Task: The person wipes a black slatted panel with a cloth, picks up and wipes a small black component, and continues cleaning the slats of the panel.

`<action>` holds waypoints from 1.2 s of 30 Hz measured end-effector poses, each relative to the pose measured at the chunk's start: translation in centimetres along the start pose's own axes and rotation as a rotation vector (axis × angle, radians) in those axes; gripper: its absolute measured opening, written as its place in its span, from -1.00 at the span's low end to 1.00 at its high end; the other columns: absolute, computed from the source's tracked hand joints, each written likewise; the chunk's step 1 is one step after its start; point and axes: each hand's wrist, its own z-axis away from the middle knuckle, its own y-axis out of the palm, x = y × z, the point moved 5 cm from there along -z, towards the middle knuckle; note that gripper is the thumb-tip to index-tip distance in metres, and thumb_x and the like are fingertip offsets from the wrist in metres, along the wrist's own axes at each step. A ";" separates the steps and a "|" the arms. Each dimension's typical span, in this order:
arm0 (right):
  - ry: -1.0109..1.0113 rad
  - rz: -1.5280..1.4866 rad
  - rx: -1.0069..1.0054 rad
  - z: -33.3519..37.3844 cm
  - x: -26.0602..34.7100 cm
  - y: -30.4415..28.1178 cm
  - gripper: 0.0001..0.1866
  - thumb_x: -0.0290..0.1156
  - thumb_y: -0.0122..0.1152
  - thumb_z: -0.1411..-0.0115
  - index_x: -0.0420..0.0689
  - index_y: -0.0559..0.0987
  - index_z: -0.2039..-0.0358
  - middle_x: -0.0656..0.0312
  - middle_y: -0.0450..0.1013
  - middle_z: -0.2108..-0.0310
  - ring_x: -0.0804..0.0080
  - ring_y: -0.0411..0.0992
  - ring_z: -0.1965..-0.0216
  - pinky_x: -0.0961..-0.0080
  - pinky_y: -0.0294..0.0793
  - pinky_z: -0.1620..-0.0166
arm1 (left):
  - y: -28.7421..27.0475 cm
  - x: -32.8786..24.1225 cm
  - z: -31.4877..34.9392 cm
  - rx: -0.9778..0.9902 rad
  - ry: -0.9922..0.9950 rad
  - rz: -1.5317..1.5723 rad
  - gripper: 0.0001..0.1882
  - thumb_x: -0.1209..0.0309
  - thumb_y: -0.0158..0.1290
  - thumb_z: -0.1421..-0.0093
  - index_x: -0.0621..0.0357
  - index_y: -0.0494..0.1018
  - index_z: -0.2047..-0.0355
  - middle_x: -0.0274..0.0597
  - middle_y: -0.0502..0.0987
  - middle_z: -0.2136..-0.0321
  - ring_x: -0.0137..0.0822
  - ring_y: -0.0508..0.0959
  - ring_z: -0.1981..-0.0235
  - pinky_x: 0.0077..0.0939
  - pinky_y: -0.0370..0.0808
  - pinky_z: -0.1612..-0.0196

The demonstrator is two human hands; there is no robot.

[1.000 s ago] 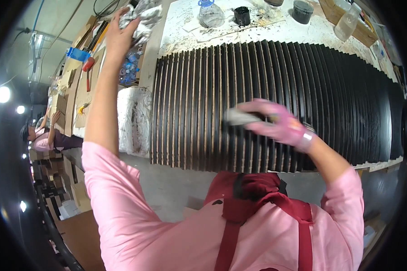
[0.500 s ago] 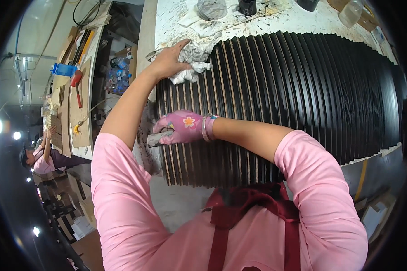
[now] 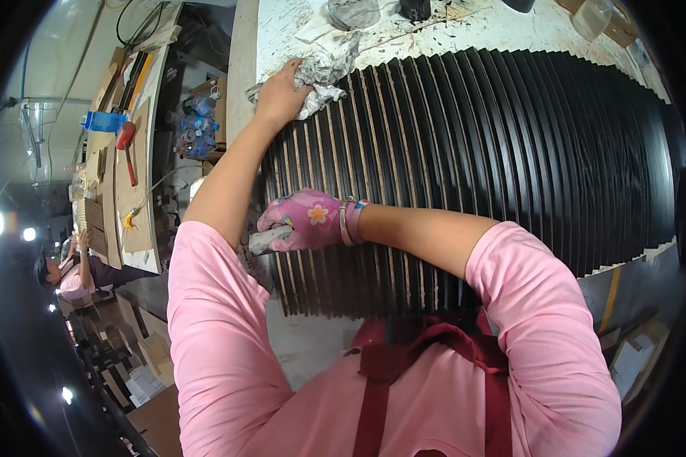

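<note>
Stained white tabletop point(image 3: 282, 38) under black strips point(image 3: 472, 152)

Along the tabletop's near edge, the strips lie side by side. Toward their left end, the bare left hand point(image 3: 282, 95) grips a crumpled rag point(image 3: 324, 76); the gloved right hand point(image 3: 305, 219) pinches a grey pad point(image 3: 269, 241). The strips look stiff, light singly, perhaps slick; their narrow ends seem the safest hold.

Left grip point(image 3: 279, 100) on whitish wad point(image 3: 322, 78), right grip point(image 3: 310, 218) over black strips point(image 3: 503, 152)
</note>
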 end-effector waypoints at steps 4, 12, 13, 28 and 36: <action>0.019 0.063 0.026 0.3 0.9 -0.5 -0.57 -0.09 0.22 -0.12 -0.06 0.54 0.06 0.16 0.49 0.07 0.13 0.47 0.07 0.27 0.40 -0.03 | -0.6 1.7 -0.8 -0.116 -0.260 0.034 -0.38 0.26 0.15 -0.07 0.09 0.28 -0.15 0.11 0.55 0.18 0.09 0.53 0.13 -0.17 0.44 0.02; 0.053 -0.003 0.048 0.2 0.5 -0.4 -0.58 -0.04 0.23 -0.09 0.03 0.56 0.09 0.13 0.52 0.12 0.08 0.48 0.08 0.23 0.40 -0.05 | -12.7 8.5 0.2 -0.544 -0.271 0.205 -0.48 0.38 0.10 -0.02 0.31 0.38 -0.02 0.08 0.53 0.12 -0.01 0.52 0.07 -0.33 0.38 -0.03; 0.085 -0.003 0.058 0.3 0.0 -0.9 -0.58 -0.05 0.23 -0.09 0.03 0.56 0.09 0.13 0.52 0.13 0.08 0.48 0.08 0.23 0.41 -0.04 | -13.5 6.7 0.1 -0.482 -0.224 0.090 -0.47 0.38 0.09 -0.02 0.30 0.37 -0.04 0.07 0.53 0.10 -0.01 0.52 0.06 -0.33 0.38 -0.04; -0.051 -0.008 -0.008 0.2 0.5 0.2 -0.55 -0.03 0.18 -0.09 -0.03 0.55 0.09 0.12 0.52 0.13 0.04 0.49 0.14 0.21 0.42 0.01 | -3.0 -1.9 3.9 0.059 0.263 -0.038 -0.44 0.05 0.05 -0.13 0.04 0.36 -0.08 0.06 0.42 -0.06 0.15 0.45 0.01 -0.07 0.40 -0.05; -0.084 -0.006 -0.027 0.3 0.9 -0.4 -0.54 -0.04 0.18 -0.09 -0.08 0.55 0.09 0.09 0.51 0.14 0.07 0.49 0.15 0.24 0.43 0.02 | -2.1 -1.9 0.2 0.294 0.103 -0.037 -0.44 0.20 0.11 -0.01 -0.03 0.38 -0.08 0.05 0.57 0.23 0.06 0.55 0.20 -0.13 0.46 0.10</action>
